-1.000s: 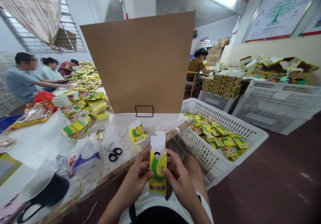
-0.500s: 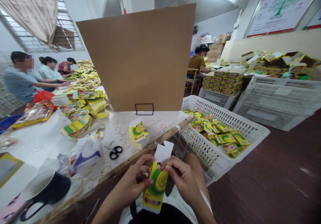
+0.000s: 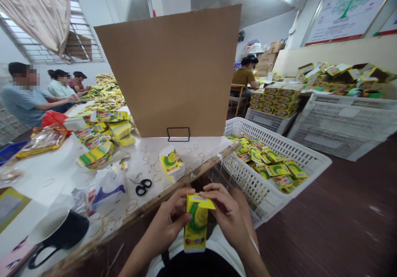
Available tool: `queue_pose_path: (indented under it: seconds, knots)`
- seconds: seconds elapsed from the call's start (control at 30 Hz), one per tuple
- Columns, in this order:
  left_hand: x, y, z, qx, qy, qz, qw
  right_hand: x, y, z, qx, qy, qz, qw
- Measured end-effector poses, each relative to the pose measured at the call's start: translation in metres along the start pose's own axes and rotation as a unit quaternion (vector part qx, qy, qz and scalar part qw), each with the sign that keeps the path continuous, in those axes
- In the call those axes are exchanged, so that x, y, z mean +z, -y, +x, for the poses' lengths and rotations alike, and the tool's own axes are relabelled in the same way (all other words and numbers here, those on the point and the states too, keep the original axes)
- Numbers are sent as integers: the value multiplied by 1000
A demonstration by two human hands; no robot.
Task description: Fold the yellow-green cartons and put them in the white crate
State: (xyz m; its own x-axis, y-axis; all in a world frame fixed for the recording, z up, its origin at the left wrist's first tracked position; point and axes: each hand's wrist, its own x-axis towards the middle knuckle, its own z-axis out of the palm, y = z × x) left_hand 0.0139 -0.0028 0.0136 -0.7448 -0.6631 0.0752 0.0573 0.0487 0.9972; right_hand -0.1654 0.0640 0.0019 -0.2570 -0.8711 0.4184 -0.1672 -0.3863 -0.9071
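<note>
A small yellow-green carton (image 3: 196, 225) stands upright above my lap, its yellow top flap folded over and sticking out to the right. My left hand (image 3: 173, 211) is closed round the carton's left side, thumb on the front face. At the upper right, the fingers of my right hand (image 3: 223, 205) are bent against the flap and the top edge; part of their grip is hidden behind the carton. On the table just ahead is a stack of flat printed cartons (image 3: 172, 164). Black-handled scissors (image 3: 143, 187) lie to its left.
A white crate (image 3: 276, 152) of filled cartons stands to my right. A cardboard panel (image 3: 173, 74) rises across the table. At the left are carton bundles (image 3: 102, 138), a dark mug (image 3: 62, 231) and rubber bands (image 3: 132, 208). Co-workers (image 3: 23, 90) sit further left.
The white upper flap of the carton has been folded down, and its yellow outer side now shows on top. My right hand has moved slightly up over the top edge.
</note>
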Motion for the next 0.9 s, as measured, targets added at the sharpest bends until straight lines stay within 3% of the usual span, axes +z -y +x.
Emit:
queue_pose_path:
  seconds: [0.07, 0.17, 0.3, 0.53, 0.7, 0.9]
  knots:
    - [0, -1, 1, -3, -5, 1, 1000, -5, 6, 0, 0, 24, -31, 999]
    - [2, -1, 2, -15, -20, 1, 1000, -7, 12, 0, 63, 61, -39, 995]
    - [6, -2, 2, -16, -21, 15, 1000, 4, 7, -2, 148, 48, -60, 986]
    - [8, -4, 2, -23, -8, -39, 999, 14, -6, -8, 109, 24, -112, 987]
    - [5, -6, 4, -26, -20, -37, 999, 3, 1, -2, 69, 32, -83, 994]
    - [14, -1, 7, -19, -14, -15, 1000, 5, -1, -1, 97, 32, -13, 995]
